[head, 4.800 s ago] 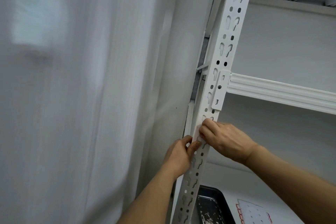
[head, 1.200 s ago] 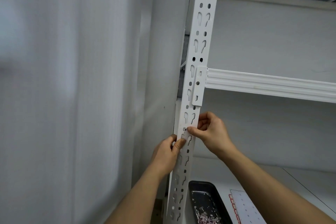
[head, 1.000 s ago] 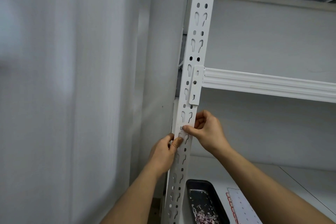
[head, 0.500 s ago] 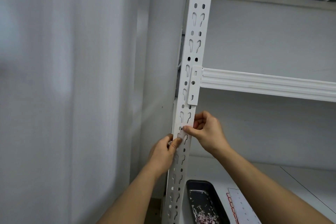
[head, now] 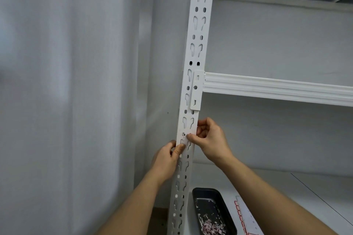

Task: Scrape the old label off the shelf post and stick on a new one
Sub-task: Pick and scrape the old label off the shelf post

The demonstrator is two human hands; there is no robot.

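Note:
The white perforated shelf post (head: 193, 59) runs from the top of the view down to the bottom. A pale, hard-to-see new label (head: 183, 141) lies over the slots on its front face, between my hands. My left hand (head: 165, 159) grips the post's left edge, its thumb pressing the front just below the label. My right hand (head: 210, 139) sits at the post's right edge with fingers curled, and its thumb tip presses the label's upper right corner. No scraper is visible.
A white shelf beam (head: 277, 87) hooks into the post above my hands. On the lower shelf board (head: 298, 194) stand a dark tray (head: 227, 213) holding pinkish scrapings and a sheet of red-edged labels (head: 243, 213). A pale curtain (head: 76, 101) hangs at the left.
My right hand has shifted from covering the post's front to its right edge, thumb on the label. Over the last second both hands have stayed nearly still.

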